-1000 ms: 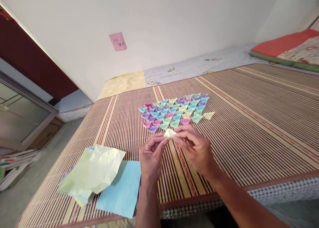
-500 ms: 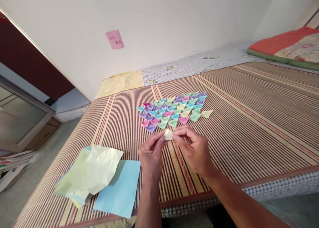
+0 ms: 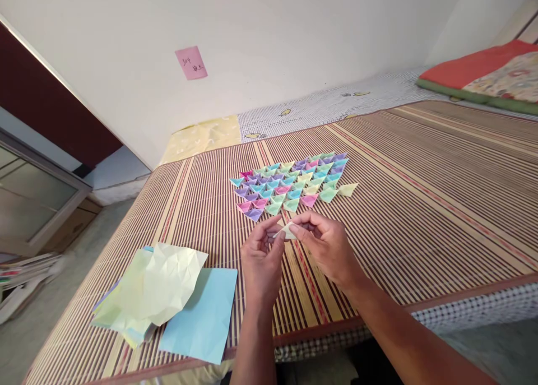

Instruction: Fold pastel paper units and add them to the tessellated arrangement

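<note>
Closest in, both forearms are reaching up from the lower edge of the view over a striped brown bamboo mat (image 3: 420,194) that is covering a bed. The left hand (image 3: 261,261) and the right hand (image 3: 328,247) are meeting just above the mat, and each one is pinching a small pale yellow folded paper piece (image 3: 286,232) between thumb and fingertips. The left hand is gripping its left end and the right hand is gripping its right end, so the piece is hanging between them, clear of the mat.

Off to the left of the hands, a flat light blue paper sheet (image 3: 205,315) is lying near the mat's front edge. A crumpled pale yellow paper sheet (image 3: 168,278) is resting partly over it, and a loose stack of pastel paper sheets (image 3: 113,309) is poking out underneath.

Just beyond the hands, a tight patch of small folded paper pieces in pink, purple, blue, green and yellow (image 3: 292,183) is sitting in rows on the mat. A lone pale green folded piece (image 3: 348,189) is lying at its right corner.

Farther back, a grey checked bed sheet (image 3: 336,105) and a pale yellow cloth (image 3: 202,138) are showing along the white wall (image 3: 294,32). A pink sticky note (image 3: 190,63) is hanging on that wall. At the far right, a folded red and floral quilt (image 3: 483,68) is lying on the bed.
</note>
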Demonstrator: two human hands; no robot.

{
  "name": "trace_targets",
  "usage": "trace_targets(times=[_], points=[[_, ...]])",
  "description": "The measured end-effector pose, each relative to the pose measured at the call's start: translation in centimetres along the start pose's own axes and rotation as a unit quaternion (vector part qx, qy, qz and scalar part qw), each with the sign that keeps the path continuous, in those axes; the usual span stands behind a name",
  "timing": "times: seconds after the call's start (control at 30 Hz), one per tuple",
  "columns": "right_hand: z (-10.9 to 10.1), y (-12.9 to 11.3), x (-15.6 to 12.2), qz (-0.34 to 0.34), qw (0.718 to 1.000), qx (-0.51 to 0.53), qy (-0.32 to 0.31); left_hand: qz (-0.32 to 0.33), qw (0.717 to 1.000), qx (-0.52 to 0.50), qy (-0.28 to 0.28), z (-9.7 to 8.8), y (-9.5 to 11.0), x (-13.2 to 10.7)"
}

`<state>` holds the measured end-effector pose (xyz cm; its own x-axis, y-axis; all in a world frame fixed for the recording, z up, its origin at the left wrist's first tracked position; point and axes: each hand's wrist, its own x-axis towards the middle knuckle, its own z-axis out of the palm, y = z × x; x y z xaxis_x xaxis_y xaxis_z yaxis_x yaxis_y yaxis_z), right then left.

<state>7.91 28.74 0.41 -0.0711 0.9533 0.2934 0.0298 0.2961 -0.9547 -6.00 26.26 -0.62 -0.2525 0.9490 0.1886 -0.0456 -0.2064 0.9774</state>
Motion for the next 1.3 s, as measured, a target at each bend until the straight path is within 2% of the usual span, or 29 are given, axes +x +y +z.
trace_targets(times=[0.17, 0.3, 0.43, 0.6, 0.77, 0.87, 0.97, 1.07, 1.13, 1.3], points=[[-0.6, -0.7, 0.1, -0.029, 0.998, 0.001, -0.053, -0.093, 0.993, -0.007, -0.068, 0.5, 0.4, 0.1], [-0.9, -0.5, 0.3, -0.043, 0.996, -0.026, -0.075, -0.103, 0.988, 0.011, -0.111, 0.6, 0.9, -0.1], [-1.2, -0.3, 0.5, -0.093, 0.989, -0.078, -0.086, -0.110, 0.987, -0.001, -0.118, 0.3, 0.8, -0.1], [-1.4, -0.2, 0.6, -0.090, 0.991, -0.068, -0.073, -0.104, 0.988, -0.067, -0.096, 0.2, 0.8, 0.0], [-1.1, -0.3, 0.7, -0.066, 0.994, -0.057, -0.058, -0.031, 0.997, -0.004, -0.076, 0.6, 0.9, -0.3], [-1.1, -0.4, 0.6, -0.044, 0.997, -0.026, -0.057, -0.013, 1.000, -0.009, -0.022, 0.5, 0.7, -0.2], [-1.3, -0.4, 0.6, -0.009, 0.995, 0.007, -0.099, -0.006, 0.999, -0.040, 0.035, 0.1, 0.4, 0.1], [-1.2, -0.4, 0.5, -0.017, 0.991, -0.038, -0.126, -0.012, 0.995, -0.064, 0.070, -0.2, 0.3, 0.3], [-1.1, -0.5, 0.4, -0.040, 0.990, -0.075, -0.108, -0.019, 0.995, -0.070, 0.074, -0.3, 0.4, 0.4], [-0.9, -0.8, 0.2, -0.062, 0.988, -0.121, -0.070, -0.019, 0.998, -0.047, 0.040, -0.3, 0.7, 0.4]])
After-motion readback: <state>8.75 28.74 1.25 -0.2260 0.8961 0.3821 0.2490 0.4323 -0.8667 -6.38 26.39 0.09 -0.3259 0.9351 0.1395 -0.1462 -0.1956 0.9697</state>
